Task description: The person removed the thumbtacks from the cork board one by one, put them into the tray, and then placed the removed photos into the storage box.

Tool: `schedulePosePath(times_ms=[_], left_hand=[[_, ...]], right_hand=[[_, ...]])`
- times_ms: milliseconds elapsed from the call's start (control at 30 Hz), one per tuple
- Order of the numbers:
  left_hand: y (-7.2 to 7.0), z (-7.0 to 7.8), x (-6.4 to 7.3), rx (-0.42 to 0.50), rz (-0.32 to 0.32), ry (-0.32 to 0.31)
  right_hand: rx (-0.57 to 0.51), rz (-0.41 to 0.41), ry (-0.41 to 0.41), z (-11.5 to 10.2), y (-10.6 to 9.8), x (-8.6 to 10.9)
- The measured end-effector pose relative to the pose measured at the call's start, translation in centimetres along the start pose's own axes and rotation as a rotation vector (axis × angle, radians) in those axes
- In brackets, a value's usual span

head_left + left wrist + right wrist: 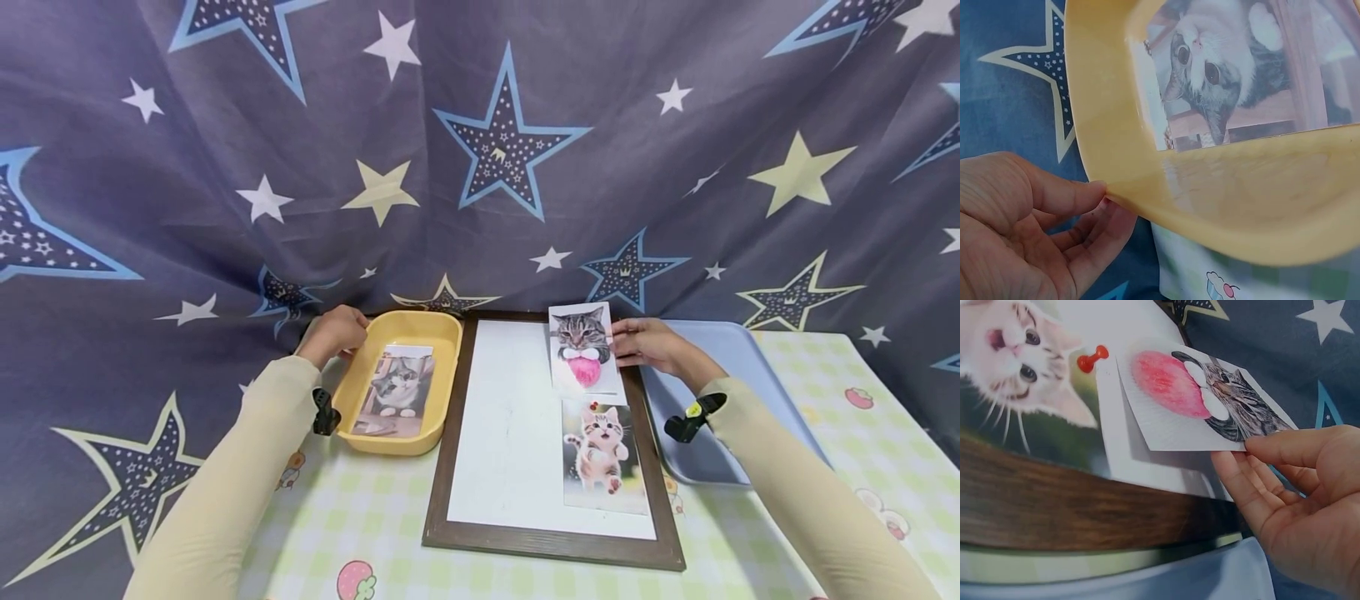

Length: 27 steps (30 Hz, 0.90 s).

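A photo card of a tabby cat with a pink ball (581, 350) is pinched along its edge by my right hand (651, 348), thumb above and fingers beneath. In the right wrist view the card tilts up off the white board (506, 425). Just below it, a kitten photo (603, 458) is fixed to the board by a red push pin (1092, 358) at its top. My left hand (1041, 231) pinches the rim of a yellow tray (1100, 112) at its far left corner. Inside that tray lie cat photos (397, 387), the top one a grey and white cat.
A dark brown wooden frame (555, 543) surrounds the white board. To its right, partly under the right arm, is a blue tray (705, 450). A green checked cloth (360, 508) covers the table, and a starry curtain (465, 250) hangs directly behind.
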<state>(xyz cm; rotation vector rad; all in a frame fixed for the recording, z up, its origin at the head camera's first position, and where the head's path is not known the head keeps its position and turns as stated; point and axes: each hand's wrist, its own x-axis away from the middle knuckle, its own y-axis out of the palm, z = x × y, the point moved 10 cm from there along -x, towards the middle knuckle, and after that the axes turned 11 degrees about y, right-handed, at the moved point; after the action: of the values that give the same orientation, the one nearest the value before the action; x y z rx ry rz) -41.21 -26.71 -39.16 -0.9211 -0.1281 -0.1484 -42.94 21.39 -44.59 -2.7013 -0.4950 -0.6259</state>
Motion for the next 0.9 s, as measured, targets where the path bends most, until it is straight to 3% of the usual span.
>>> schedulePosePath(times_ms=[500, 900], left_hand=[[0.1, -0.2, 0.1, 0.035, -0.014, 0.012], [0.0, -0.2, -0.1, 0.013, -0.014, 0.002]], right_hand=[[-0.046, 0.072, -0.041, -2.6, 0.2, 0.6], [-0.103, 0.093, -0.064, -3.7, 0.8, 0.6]])
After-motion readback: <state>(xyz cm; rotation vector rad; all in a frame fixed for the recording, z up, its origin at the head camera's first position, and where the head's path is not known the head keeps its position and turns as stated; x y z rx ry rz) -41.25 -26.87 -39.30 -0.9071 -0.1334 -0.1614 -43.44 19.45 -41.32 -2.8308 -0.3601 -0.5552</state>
